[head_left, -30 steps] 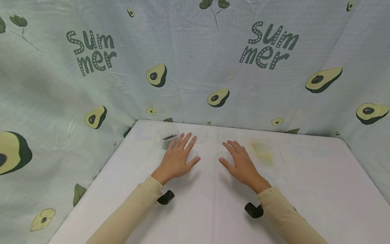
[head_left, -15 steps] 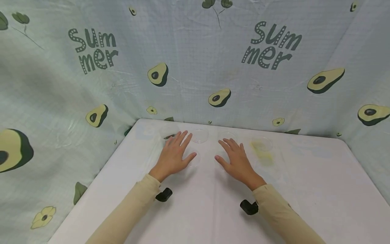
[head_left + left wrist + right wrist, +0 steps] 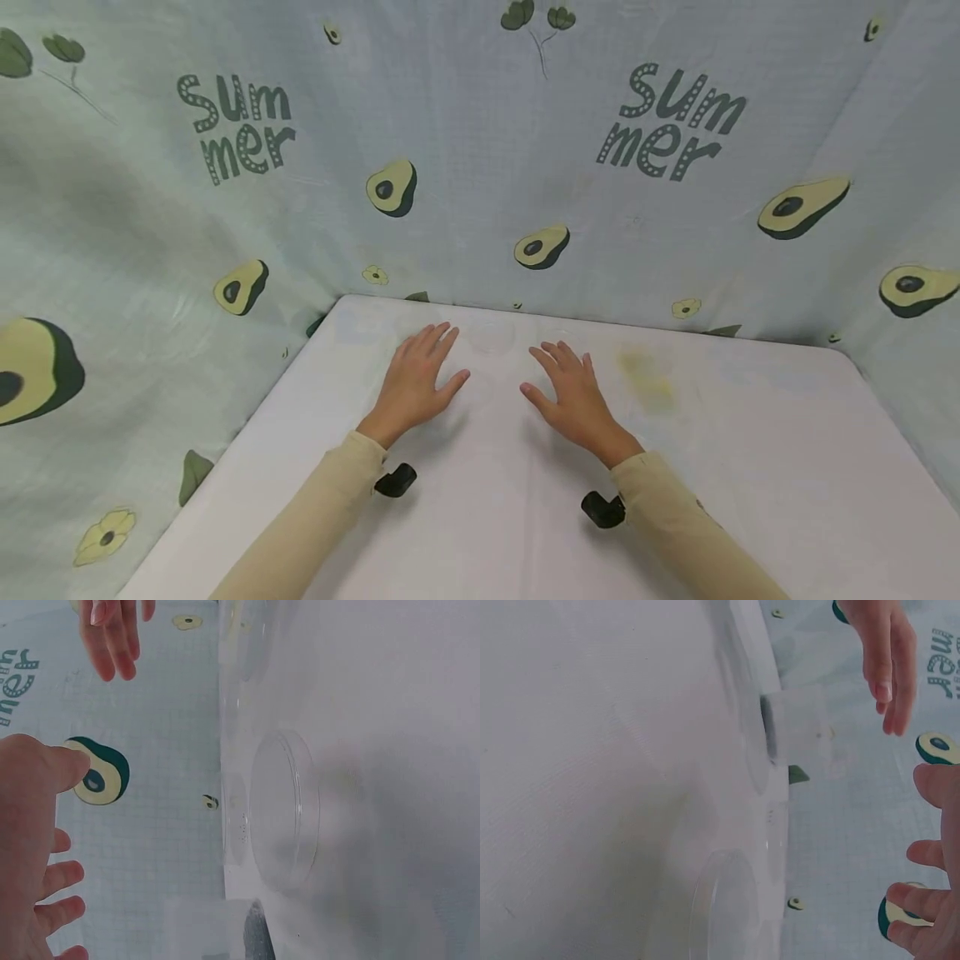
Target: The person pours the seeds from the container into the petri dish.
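Note:
My left hand (image 3: 409, 382) hovers over the left part of the white table, fingers spread and holding nothing. To its right, my right hand (image 3: 576, 407) hangs in the air, also bare, with fingers loosely extended. Under the left hand, the left wrist view has a clear shallow round dish (image 3: 298, 817) on the tabletop. Beyond it stands a clear container with a dark filling (image 3: 257, 934); the left hand covers that spot in the head view. Another clear round dish (image 3: 720, 900) lies below the right hand in the right wrist view.
Several more transparent dishes lie toward the back, barely visible from the head. A yellow stain (image 3: 647, 379) marks the white table (image 3: 750, 467) right of the right hand. A sheet printed with avocados (image 3: 465, 167) hangs behind and to the left.
Both hands have drifted a little to the left, fingers still extended. My left hand now covers the dark-filled container that showed earlier beside its fingertips. Nothing has been taken hold of.

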